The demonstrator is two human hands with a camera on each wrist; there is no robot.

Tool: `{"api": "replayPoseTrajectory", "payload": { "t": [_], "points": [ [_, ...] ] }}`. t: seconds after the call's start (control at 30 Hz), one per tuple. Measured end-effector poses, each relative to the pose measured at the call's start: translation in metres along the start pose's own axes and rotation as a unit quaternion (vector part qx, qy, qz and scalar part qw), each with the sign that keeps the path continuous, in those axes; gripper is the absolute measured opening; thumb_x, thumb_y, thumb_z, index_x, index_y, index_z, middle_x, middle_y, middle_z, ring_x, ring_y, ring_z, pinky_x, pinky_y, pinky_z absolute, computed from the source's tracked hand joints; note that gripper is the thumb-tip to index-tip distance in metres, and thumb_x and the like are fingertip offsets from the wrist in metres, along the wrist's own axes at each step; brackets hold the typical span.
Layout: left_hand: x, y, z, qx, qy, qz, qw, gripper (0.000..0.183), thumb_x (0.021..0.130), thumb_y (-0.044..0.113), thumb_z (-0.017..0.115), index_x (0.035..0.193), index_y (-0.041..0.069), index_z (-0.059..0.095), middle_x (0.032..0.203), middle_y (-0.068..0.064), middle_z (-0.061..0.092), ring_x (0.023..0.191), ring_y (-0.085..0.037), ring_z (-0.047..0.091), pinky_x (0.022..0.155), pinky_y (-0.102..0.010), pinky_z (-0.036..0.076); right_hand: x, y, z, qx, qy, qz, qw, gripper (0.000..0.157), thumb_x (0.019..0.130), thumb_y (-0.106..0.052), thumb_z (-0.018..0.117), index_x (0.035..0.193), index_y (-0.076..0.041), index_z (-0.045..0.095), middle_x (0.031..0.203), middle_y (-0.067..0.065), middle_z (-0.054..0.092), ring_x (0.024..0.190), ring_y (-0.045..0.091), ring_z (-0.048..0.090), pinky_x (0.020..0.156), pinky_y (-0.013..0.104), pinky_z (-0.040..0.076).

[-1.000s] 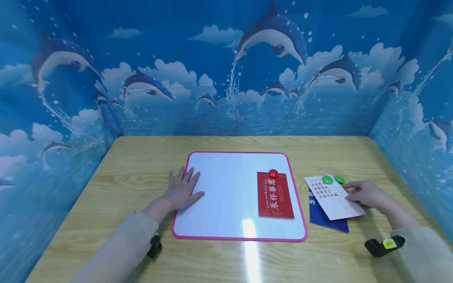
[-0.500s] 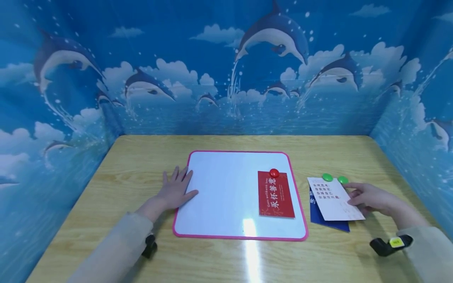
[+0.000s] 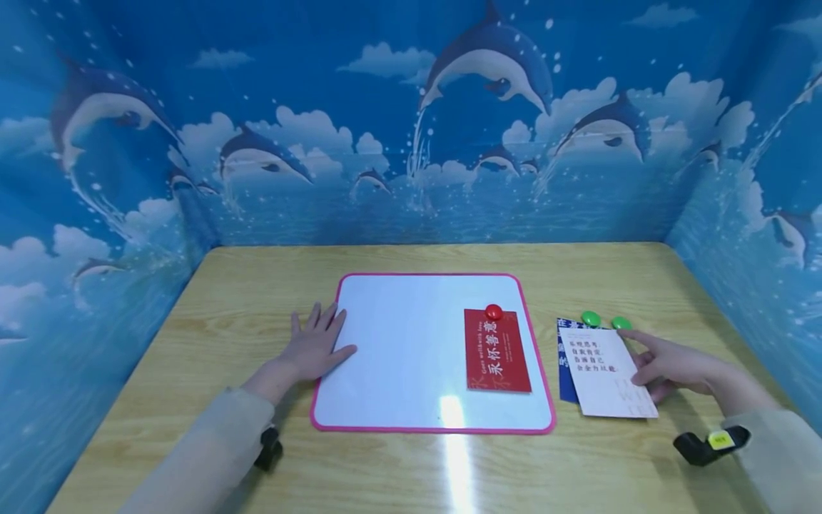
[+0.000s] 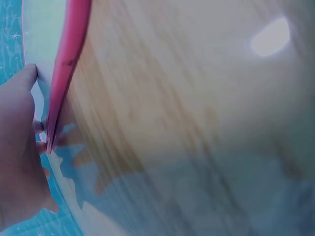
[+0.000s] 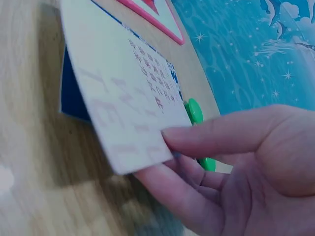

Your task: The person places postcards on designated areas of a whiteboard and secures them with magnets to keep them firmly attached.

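Note:
My right hand [image 3: 681, 365] pinches a white card [image 3: 606, 382] with printed characters between thumb and fingers at its right edge. In the right wrist view the card [image 5: 118, 98] is tilted, raised off the table at the near side. Beneath it lies a blue card [image 3: 566, 382], mostly covered. Two green round magnets [image 3: 591, 318] sit just behind the cards, the right one beside my index finger. With fingers spread, my left hand [image 3: 312, 351] rests on the left edge of the whiteboard [image 3: 398, 357], which has a pink rim.
A red card [image 3: 497, 360] lies on the right part of the whiteboard, with a red round magnet [image 3: 494, 312] on its top edge. The wooden table [image 3: 257, 285] is bordered by a blue dolphin-print curtain [image 3: 411, 193] at the back and sides.
My right hand has drawn the white card toward me and turned it straighter, showing more of the blue card's top. My left hand has shifted slightly left on the board's edge.

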State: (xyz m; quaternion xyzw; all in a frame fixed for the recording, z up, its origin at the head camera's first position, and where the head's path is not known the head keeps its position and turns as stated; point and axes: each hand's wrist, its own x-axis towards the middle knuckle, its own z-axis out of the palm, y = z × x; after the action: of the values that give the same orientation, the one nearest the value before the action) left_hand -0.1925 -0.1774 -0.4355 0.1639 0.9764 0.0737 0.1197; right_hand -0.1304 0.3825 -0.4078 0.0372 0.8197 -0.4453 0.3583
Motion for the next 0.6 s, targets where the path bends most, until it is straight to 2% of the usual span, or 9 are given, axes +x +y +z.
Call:
{"api": "replayPoseTrajectory", "payload": {
  "t": [0.13,0.33,0.6],
  "points": [
    [-0.0004,-0.0008,-0.0001,-0.001,-0.001,0.000,1.0000,0.075,0.094,0.051,0.043,0.149,0.006,0.020,0.156,-0.020,0.012,0.142,-0.046,0.001,0.107,-0.069,-0.006,-0.0008,-0.0003,0.0012,-0.007,-0.016,-0.008,1.000,0.096,0.085,-0.006,0.059,0.144,0.004,-0.017,0.088,0.010,0.057,0.056,0.010,0.058,0.054,0.025,0.054],
    [-0.0001,-0.0009,-0.0004,-0.004,-0.004,0.002,1.0000,0.076,0.094,0.052,0.042,0.149,0.007,0.019,0.156,-0.020,0.012,0.142,-0.046,0.000,0.107,-0.069,-0.006,-0.0011,-0.0015,0.0022,-0.011,-0.010,-0.015,1.000,0.090,0.088,-0.012,0.057,0.143,0.006,-0.012,0.080,0.007,0.062,0.055,0.009,0.059,0.053,0.026,0.053],
    [-0.0014,0.0006,-0.0031,-0.006,0.000,0.008,0.9999,0.074,0.094,0.050,0.043,0.149,0.005,0.021,0.156,-0.021,0.013,0.142,-0.047,0.001,0.106,-0.070,-0.005,0.0006,0.0024,-0.0032,0.020,-0.011,-0.044,0.999,0.084,0.091,-0.013,0.056,0.142,0.006,-0.009,0.084,0.006,0.059,0.056,0.007,0.059,0.054,0.025,0.054]
  ]
}}
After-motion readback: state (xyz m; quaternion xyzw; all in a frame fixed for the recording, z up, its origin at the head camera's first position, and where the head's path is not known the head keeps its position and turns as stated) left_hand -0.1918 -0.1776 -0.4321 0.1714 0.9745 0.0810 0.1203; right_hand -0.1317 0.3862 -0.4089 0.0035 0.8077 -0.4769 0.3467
